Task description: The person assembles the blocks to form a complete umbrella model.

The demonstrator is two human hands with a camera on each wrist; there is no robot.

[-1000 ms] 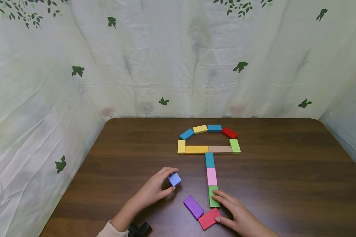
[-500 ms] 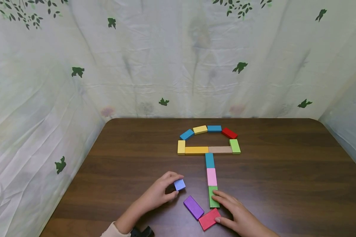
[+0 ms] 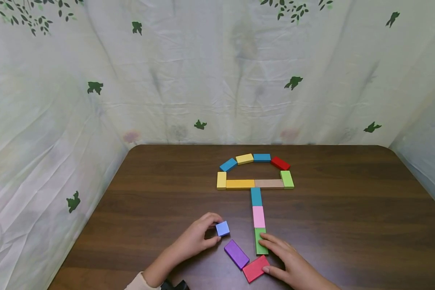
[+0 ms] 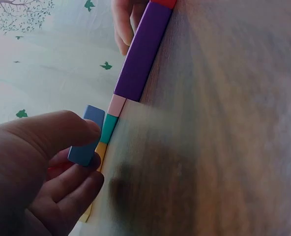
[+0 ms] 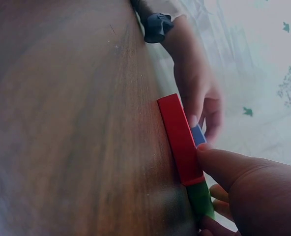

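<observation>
My left hand (image 3: pixel 195 238) pinches a small light-blue block (image 3: pixel 222 228) between thumb and fingers; in the left wrist view the blue block (image 4: pixel 85 140) is held just off the table. A purple block (image 3: pixel 236 253) lies slanted close by, its near corner against a red block (image 3: pixel 253 270). My right hand (image 3: pixel 293 264) rests with its fingertips on a green block (image 3: pixel 262 249) and its thumb at the red block's right edge. Above the green one, a pink block (image 3: pixel 259 217) and a teal block (image 3: pixel 256 197) continue the straight column.
Farther back, a closed outline of coloured blocks includes a yellow-orange block (image 3: pixel 240 184), a tan block (image 3: pixel 269 183) and a dark-red block (image 3: pixel 280 163). Everything lies on a brown wooden table (image 3: pixel 348 217). A pale curtain (image 3: pixel 217 80) with leaf prints hangs behind it.
My left hand has moved right and toward the near side with the blue block, which is now close above the purple block. The right hand and the blocks on the table have stayed put.
</observation>
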